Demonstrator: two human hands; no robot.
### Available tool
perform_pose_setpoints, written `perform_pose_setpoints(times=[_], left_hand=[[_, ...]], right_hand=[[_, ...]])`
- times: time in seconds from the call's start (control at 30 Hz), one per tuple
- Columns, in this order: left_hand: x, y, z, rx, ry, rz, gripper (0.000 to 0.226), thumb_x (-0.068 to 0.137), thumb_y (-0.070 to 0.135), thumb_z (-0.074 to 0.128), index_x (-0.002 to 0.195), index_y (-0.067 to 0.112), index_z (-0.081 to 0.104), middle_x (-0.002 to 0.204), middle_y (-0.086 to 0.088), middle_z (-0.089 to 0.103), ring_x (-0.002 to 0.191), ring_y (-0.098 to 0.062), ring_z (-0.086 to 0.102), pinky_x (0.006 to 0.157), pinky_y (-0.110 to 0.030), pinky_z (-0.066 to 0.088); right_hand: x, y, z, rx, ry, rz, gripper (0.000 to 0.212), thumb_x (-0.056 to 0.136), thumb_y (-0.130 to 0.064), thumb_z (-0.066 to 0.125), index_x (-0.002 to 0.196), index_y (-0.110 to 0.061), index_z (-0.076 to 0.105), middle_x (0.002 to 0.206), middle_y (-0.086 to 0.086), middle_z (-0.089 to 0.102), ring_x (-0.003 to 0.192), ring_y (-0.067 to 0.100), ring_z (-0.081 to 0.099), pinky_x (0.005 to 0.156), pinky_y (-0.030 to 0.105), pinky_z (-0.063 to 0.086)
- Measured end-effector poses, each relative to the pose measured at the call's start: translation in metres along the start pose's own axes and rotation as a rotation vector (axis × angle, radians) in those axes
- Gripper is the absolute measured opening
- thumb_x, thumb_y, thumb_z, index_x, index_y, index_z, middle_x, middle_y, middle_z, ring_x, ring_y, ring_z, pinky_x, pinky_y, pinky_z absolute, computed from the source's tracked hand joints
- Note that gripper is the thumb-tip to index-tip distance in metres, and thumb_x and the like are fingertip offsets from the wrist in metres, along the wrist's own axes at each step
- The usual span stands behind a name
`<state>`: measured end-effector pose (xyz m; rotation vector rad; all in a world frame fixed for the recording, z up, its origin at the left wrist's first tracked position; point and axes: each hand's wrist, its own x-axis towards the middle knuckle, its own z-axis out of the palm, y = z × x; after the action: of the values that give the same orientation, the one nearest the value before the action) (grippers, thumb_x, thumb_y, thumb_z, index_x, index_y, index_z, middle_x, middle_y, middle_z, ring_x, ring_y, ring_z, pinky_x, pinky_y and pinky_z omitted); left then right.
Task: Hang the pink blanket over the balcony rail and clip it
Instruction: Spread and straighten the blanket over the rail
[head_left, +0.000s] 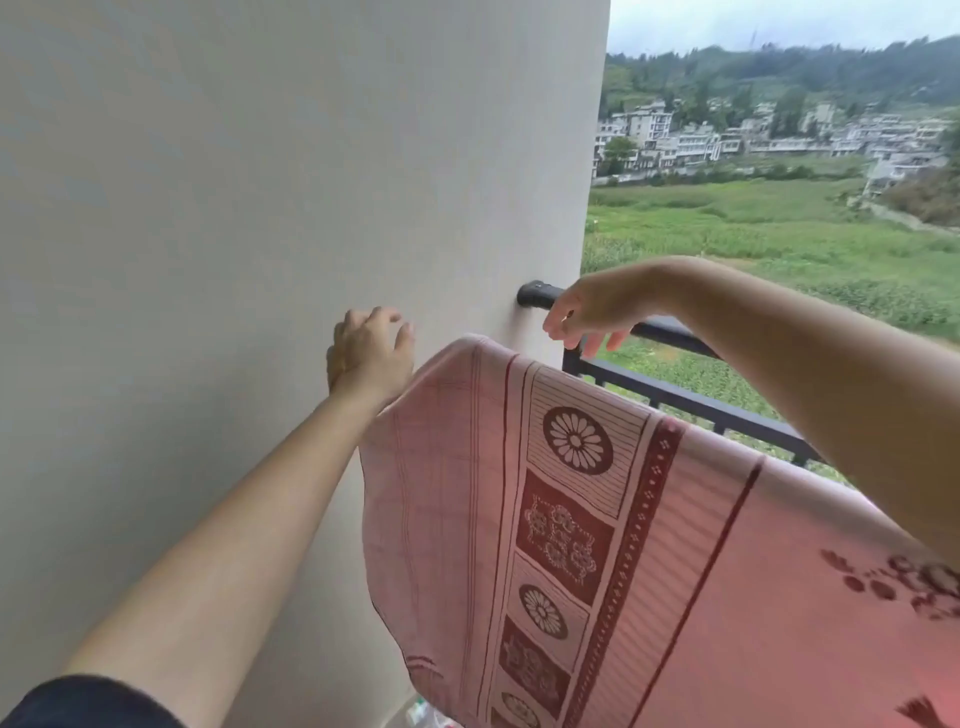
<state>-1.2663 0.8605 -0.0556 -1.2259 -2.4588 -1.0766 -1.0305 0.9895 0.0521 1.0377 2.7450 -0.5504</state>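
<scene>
Single head view, close over both arms.
I'm looking forward and slightly down: wall (208, 182) beyond the left hand (371, 358), rail (670, 330) and fields (779, 234) beyond the right hand (587, 312).

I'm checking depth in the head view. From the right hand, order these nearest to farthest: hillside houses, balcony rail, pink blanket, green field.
1. Balcony rail, directly under the right hand.
2. Pink blanket, draped below it.
3. Green field, beyond the rail.
4. Hillside houses, farthest back.

Pink blanket (597, 519) drapes over black rail (670, 328); left hand (370, 356) and right hand (589, 312) hover nearby, empty.
</scene>
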Motion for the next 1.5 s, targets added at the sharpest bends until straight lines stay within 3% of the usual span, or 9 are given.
perform_pose_setpoints(times=[0.13, 0.27, 0.37, 0.47, 0.77, 1.03, 1.23, 1.37, 1.5], left_hand=[[-0.027, 0.063, 0.005, -0.084, -0.080, 0.444, 0.053, 0.100, 0.056, 0.023, 0.110, 0.027, 0.065, 0.113, -0.003, 0.061, 0.111, -0.025, 0.050, 0.093, -0.039, 0.033], [-0.063, 0.097, 0.024, -0.016, -0.065, 0.610, 0.058, 0.101, 0.055, 0.016, 0.058, 0.026, 0.042, 0.068, 0.007, 0.050, 0.077, -0.021, 0.049, 0.091, -0.045, 0.031], [-0.068, 0.103, 0.033, -0.007, 0.097, 0.556, 0.052, 0.103, 0.042, 0.028, 0.061, 0.021, 0.050, 0.072, -0.008, 0.063, 0.078, -0.029, 0.058, 0.096, -0.047, 0.033], [-0.077, 0.110, 0.036, 0.007, 0.107, 0.518, 0.058, 0.103, 0.043, 0.025, 0.072, 0.012, 0.064, 0.080, -0.017, 0.068, 0.084, -0.034, 0.061, 0.101, -0.050, 0.031], [-0.175, 0.190, 0.034, -0.056, 0.039, 0.885, 0.052, 0.103, 0.050, 0.016, 0.069, 0.021, 0.043, 0.075, -0.008, 0.061, 0.074, -0.029, 0.056, 0.080, -0.042, 0.037], [-0.303, 0.288, 0.028, -0.081, -0.016, 0.937, 0.063, 0.101, 0.053, 0.014, 0.086, 0.015, 0.062, 0.086, -0.011, 0.067, 0.078, -0.030, 0.056, 0.078, -0.041, 0.033], [-0.405, 0.366, 0.016, -0.086, -0.111, 0.978, 0.071, 0.097, 0.062, 0.005, 0.114, 0.023, 0.062, 0.110, -0.007, 0.066, 0.100, -0.026, 0.057, 0.096, -0.047, 0.032], [-0.475, 0.415, 0.013, -0.055, -0.165, 1.062, 0.062, 0.099, 0.058, 0.009, 0.126, 0.023, 0.053, 0.119, -0.007, 0.062, 0.109, -0.031, 0.053, 0.101, -0.054, 0.027], [-0.533, 0.466, 0.006, -0.065, -0.193, 1.106, 0.061, 0.100, 0.054, 0.011, 0.129, 0.018, 0.052, 0.120, -0.008, 0.061, 0.108, -0.032, 0.054, 0.099, -0.051, 0.031]], right_hand=[[-0.060, 0.007, 0.017, -0.041, 0.096, 0.070, 0.040, 0.106, -0.038, 0.040, 0.136, -0.016, 0.054, 0.124, 0.004, 0.067, 0.094, 0.013, 0.069, 0.084, 0.034, 0.059], [-0.139, 0.024, 0.048, 0.038, 0.186, 0.148, 0.046, 0.101, -0.053, 0.035, 0.123, -0.024, 0.064, 0.117, -0.005, 0.069, 0.091, 0.004, 0.066, 0.084, 0.033, 0.056], [-0.201, 0.033, 0.078, 0.056, 0.163, 0.224, 0.054, 0.087, -0.078, 0.033, 0.105, -0.041, 0.068, 0.091, -0.024, 0.072, 0.079, -0.006, 0.067, 0.076, 0.026, 0.051], [-0.243, 0.050, 0.101, -0.029, 0.280, 0.268, 0.050, 0.078, -0.083, 0.045, 0.091, -0.037, 0.062, 0.077, -0.016, 0.069, 0.067, -0.001, 0.064, 0.062, 0.027, 0.048], [-0.339, 0.102, 0.142, -0.443, 0.664, 0.367, 0.070, 0.073, -0.093, 0.033, 0.089, -0.030, 0.058, 0.066, -0.008, 0.058, 0.053, 0.010, 0.055, 0.044, 0.021, 0.039], [-0.483, 0.166, 0.207, -0.607, 0.956, 0.607, 0.059, 0.094, -0.069, 0.036, 0.111, -0.016, 0.053, 0.090, 0.013, 0.062, 0.083, 0.033, 0.060, 0.082, 0.047, 0.045], [-0.582, 0.206, 0.245, -0.590, 0.911, 0.808, 0.067, 0.100, -0.061, 0.031, 0.153, -0.022, 0.025, 0.137, 0.020, 0.045, 0.131, 0.038, 0.039, 0.118, 0.051, 0.019], [-0.635, 0.227, 0.264, -0.522, 0.922, 0.881, 0.069, 0.100, -0.058, 0.029, 0.158, -0.022, 0.013, 0.160, 0.019, 0.019, 0.149, 0.037, 0.013, 0.123, 0.051, 0.006], [-0.695, 0.257, 0.281, -0.493, 0.943, 0.993, 0.071, 0.100, -0.060, 0.027, 0.158, -0.023, 0.011, 0.162, 0.019, 0.015, 0.150, 0.036, 0.011, 0.123, 0.052, 0.003]])
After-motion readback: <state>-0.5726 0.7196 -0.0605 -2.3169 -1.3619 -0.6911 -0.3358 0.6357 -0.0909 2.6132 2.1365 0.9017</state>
